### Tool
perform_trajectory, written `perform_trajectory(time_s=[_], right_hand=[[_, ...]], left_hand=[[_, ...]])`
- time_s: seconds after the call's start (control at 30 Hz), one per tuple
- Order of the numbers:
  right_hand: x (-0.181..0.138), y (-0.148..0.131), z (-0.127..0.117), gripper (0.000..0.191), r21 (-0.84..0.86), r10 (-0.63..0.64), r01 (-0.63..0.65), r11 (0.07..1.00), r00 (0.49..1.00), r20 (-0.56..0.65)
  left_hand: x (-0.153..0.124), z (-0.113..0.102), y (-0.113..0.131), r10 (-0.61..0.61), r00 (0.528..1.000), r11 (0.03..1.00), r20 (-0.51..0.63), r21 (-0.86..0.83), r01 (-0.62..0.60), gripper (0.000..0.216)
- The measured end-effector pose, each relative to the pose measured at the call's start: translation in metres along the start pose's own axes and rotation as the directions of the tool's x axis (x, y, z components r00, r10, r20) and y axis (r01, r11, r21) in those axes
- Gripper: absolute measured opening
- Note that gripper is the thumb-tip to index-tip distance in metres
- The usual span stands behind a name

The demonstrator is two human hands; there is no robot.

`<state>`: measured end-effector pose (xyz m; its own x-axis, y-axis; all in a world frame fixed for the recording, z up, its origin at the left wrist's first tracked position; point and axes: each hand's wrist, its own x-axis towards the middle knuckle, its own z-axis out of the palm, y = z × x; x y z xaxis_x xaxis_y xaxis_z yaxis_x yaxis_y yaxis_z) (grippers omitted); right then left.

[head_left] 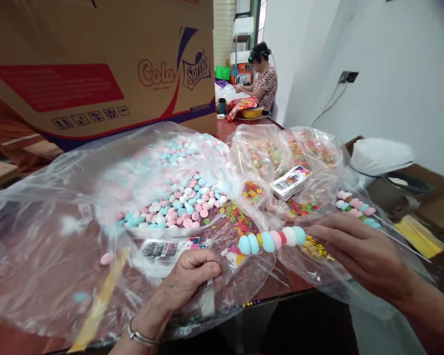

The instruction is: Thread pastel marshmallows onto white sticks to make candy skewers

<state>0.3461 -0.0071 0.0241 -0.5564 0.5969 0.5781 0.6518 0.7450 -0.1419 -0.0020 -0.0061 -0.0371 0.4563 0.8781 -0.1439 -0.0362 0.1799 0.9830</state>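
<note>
A candy skewer (pixel 269 241), threaded with pale blue, pink and white drops and small red and yellow rings, lies nearly level in front of me. Its right end meets the fingertips of my right hand (pixel 358 254), which are closed together on it; the stick itself is hidden there. My left hand (pixel 192 276) pinches a small printed clear bag (pixel 234 255) between thumb and bent forefinger, and the skewer's left end is at the bag's printed part. Gold twist ties (pixel 316 248) show just under my right fingers. Several more printed bags (pixel 166 249) lie behind my left hand.
A large clear bag of pastel candies (pixel 181 204) spreads over the table, with bags of ring candies (pixel 272 153) behind. A stack of printed cards or bags (pixel 292 181) and other skewers (pixel 357 207) lie right. A cardboard box (pixel 107 64) blocks the back left; a person (pixel 264 81) sits beyond.
</note>
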Motion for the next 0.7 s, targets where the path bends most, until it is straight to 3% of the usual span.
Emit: perform_trajectory(time_s=[0.3, 0.57, 0.7], right_hand=[[0.009, 0.003, 0.002, 0.021, 0.003, -0.057, 0.057, 0.998, 0.998, -0.004], [0.015, 0.006, -0.004, 0.022, -0.012, -0.116, 0.116, 0.993, 0.993, 0.008], [0.014, 0.009, -0.001, 0.024, 0.016, -0.124, 0.124, 0.992, 0.992, 0.026]], left_hand=[[-0.003, 0.0, 0.006, 0.003, 0.999, 0.997, -0.038, -0.079, -0.006, 0.034], [-0.003, -0.001, 0.003, -0.158, 0.986, 0.982, -0.046, -0.111, 0.152, 0.041], [-0.002, -0.001, 0.002, -0.169, 0.986, 0.978, -0.012, -0.126, 0.166, 0.04]])
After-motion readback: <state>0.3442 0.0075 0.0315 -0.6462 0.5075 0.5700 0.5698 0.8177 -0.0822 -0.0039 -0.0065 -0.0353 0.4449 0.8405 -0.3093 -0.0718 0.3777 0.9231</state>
